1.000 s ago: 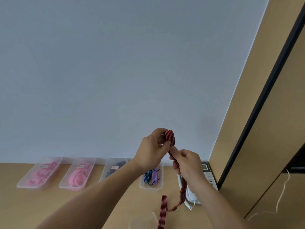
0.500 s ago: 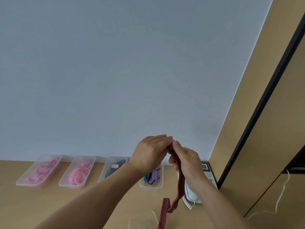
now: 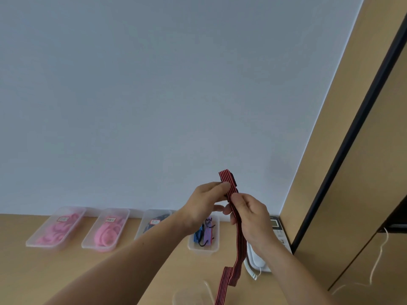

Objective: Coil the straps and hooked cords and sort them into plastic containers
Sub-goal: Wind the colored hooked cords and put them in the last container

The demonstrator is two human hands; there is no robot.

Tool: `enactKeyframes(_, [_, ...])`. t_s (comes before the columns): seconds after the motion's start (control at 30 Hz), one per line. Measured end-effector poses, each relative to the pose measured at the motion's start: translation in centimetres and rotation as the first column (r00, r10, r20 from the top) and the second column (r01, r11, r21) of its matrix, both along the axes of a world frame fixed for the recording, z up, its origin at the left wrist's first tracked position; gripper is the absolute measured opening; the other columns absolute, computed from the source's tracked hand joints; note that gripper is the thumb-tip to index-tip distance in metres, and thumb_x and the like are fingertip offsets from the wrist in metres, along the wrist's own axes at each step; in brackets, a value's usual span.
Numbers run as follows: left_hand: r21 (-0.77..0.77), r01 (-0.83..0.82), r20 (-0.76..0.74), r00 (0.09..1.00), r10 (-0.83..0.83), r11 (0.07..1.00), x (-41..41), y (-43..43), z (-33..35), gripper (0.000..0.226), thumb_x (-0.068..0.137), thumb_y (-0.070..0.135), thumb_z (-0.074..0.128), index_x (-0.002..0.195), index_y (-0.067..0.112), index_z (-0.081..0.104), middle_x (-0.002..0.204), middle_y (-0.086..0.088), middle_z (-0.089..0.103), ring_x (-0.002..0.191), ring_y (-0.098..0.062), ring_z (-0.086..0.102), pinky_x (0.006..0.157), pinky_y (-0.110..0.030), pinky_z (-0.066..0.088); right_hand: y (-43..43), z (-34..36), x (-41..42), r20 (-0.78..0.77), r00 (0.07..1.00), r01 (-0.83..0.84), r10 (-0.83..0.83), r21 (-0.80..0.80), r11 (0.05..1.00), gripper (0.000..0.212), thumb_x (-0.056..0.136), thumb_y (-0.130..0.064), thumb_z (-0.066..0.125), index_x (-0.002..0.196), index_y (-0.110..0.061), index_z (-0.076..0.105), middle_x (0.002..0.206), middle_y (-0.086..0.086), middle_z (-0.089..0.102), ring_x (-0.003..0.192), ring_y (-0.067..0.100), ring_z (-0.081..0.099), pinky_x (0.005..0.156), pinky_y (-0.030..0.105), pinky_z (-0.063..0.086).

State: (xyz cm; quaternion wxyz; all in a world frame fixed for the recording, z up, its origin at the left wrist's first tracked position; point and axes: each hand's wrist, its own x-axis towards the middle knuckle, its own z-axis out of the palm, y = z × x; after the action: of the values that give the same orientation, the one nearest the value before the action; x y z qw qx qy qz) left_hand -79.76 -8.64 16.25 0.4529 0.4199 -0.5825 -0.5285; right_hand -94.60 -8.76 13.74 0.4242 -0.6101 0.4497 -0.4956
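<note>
— Left hand pinches the red striped strap near its top end; right hand grips it just below, tail hanging over the worktop. Procedure?
— Wind flat, even turns under light tension. Containers wait along the wall.

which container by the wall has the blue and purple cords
The rightmost container, nearest the phone; two others hold pink coils, one holds dark straps.
</note>
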Motion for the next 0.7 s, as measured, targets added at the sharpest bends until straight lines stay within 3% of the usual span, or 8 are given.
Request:
enactKeyframes(0.07, [-0.006, -0.073, -0.025, 0.997, 0.073, 0.997, -0.3, -0.2, 0.0, 0.023, 0.090, 0.030, 0.059, 0.094, 0.010, 0.069, 0.088, -0.007, 0.069, 0.078, -0.018, 0.064, 0.086, -0.043, 0.048, 0.2, -0.1, 0.0, 0.008, 1.000, 0.007, -0.007, 0.013, 1.000, 0.029, 0.101, -0.028, 0.050, 0.085, -0.013, 0.069, 0.064, 0.006, 0.068, 0.048, 0.012, 0.053, 0.050, 0.019, 0.045])
enactKeyframes(0.17, [0.044, -0.149, -0.092, 0.984, 0.152, 0.988, -0.4, -0.2, -0.2, 0.038, 0.081, 0.028, 0.066, 0.112, 0.008, 0.061, 0.103, -0.008, 0.076, 0.090, -0.023, 0.070, 0.089, -0.042, 0.053, 0.3, 0.0, 0.0, -0.005, 1.000, 0.014, -0.014, 0.031, 0.999, 0.038, 0.101, -0.031, 0.051, 0.079, -0.005, 0.067, 0.055, 0.002, 0.065, 0.043, 0.012, 0.051, 0.046, 0.019, 0.043])
enactKeyframes(0.27, [-0.018, -0.164, -0.082, 0.983, 0.162, 0.986, -0.5, -0.2, -0.1, 0.036, 0.083, 0.023, 0.066, 0.114, 0.010, 0.053, 0.102, -0.007, 0.076, 0.082, -0.023, 0.068, 0.084, -0.040, 0.053, 0.5, 0.0, -0.1, 0.005, 1.000, 0.016, -0.016, 0.091, 0.996, 0.047, 0.100, -0.039, 0.049, 0.075, -0.004, 0.067, 0.051, 0.003, 0.061, 0.041, 0.015, 0.050, 0.043, 0.020, 0.041])
enactKeyframes(0.47, [-0.330, -0.294, 0.161, 0.919, 0.361, 0.897, -0.8, -0.3, -0.3, 0.019, 0.093, 0.015, 0.058, 0.106, 0.025, 0.049, 0.084, 0.009, 0.075, 0.073, -0.009, 0.069, 0.065, -0.018, 0.050, 0.6, 0.4, 0.1, 0.053, 0.999, 0.004, -0.013, 0.157, 0.988, 0.050, 0.101, -0.038, 0.047, 0.074, -0.002, 0.068, 0.051, 0.004, 0.058, 0.042, 0.016, 0.045, 0.042, 0.020, 0.038])
enactKeyframes(0.6, [-0.640, -0.161, 0.336, 0.821, 0.462, 0.751, -0.2, -0.1, -1.4, 0.018, 0.098, 0.018, 0.056, 0.115, 0.018, 0.051, 0.082, 0.014, 0.070, 0.080, -0.007, 0.070, 0.078, -0.025, 0.052, 0.6, 0.9, -0.1, 0.055, 0.998, -0.038, 0.031, 0.143, 0.989, 0.053, 0.101, -0.040, 0.045, 0.074, 0.000, 0.066, 0.051, 0.005, 0.056, 0.043, 0.016, 0.044, 0.046, 0.020, 0.039])
enactKeyframes(0.7, [-0.767, -0.071, 0.369, 0.765, 0.528, 0.638, 0.2, -0.1, -1.6, 0.024, 0.098, 0.020, 0.053, 0.121, 0.015, 0.057, 0.082, 0.013, 0.072, 0.071, -0.012, 0.068, 0.068, -0.031, 0.053, 0.8, 1.1, -0.1, 0.121, 0.992, -0.061, 0.042, 0.162, 0.985, 0.063, 0.101, -0.051, 0.036, 0.077, -0.003, 0.070, 0.053, 0.008, 0.057, 0.044, 0.015, 0.045, 0.046, 0.019, 0.040])
